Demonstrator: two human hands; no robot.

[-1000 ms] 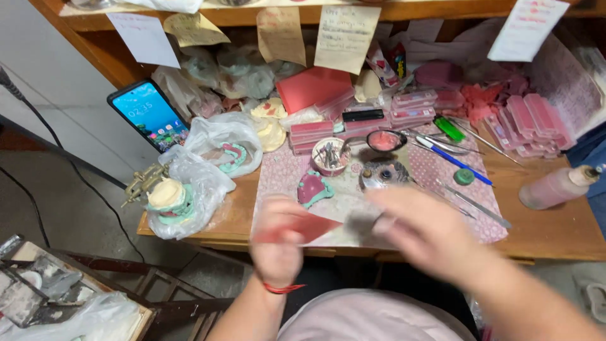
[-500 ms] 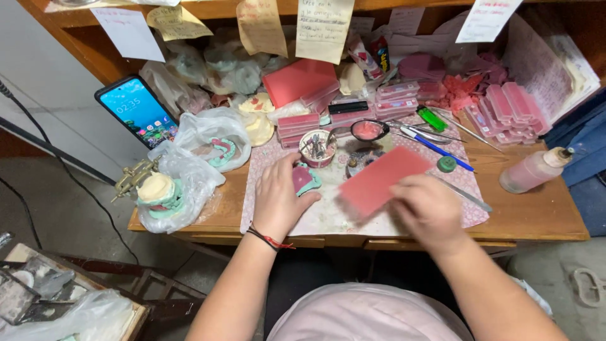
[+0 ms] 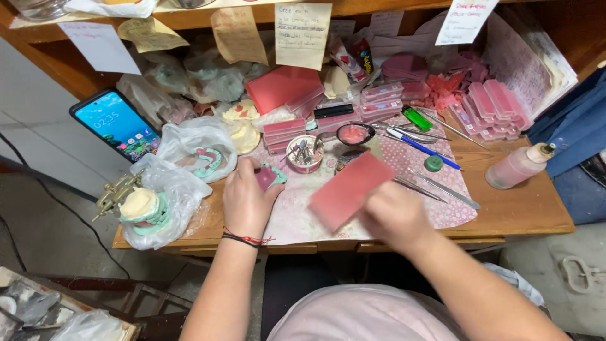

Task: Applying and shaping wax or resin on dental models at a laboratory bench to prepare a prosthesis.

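My left hand (image 3: 245,201) rests on the patterned mat (image 3: 442,202) and grips a small pink and green dental model (image 3: 269,175). My right hand (image 3: 394,216), blurred by motion, holds a flat pink wax sheet (image 3: 349,189) by its lower right corner above the mat. Just beyond the hands stand a small pink cup of metal burs (image 3: 304,153) and a dark dish of pink material (image 3: 355,133).
Metal hand tools (image 3: 442,187), a blue pen (image 3: 420,145), a green lighter (image 3: 417,118) and a pink squeeze bottle (image 3: 520,166) lie to the right. Plastic bags with plaster casts (image 3: 150,205) and a lit phone (image 3: 117,124) sit left. Stacked pink wax boxes (image 3: 285,86) fill the back.
The pink wax sheet passed from my left hand to my right and moved right over the mat. My left hand reached forward and took hold of the dental model.
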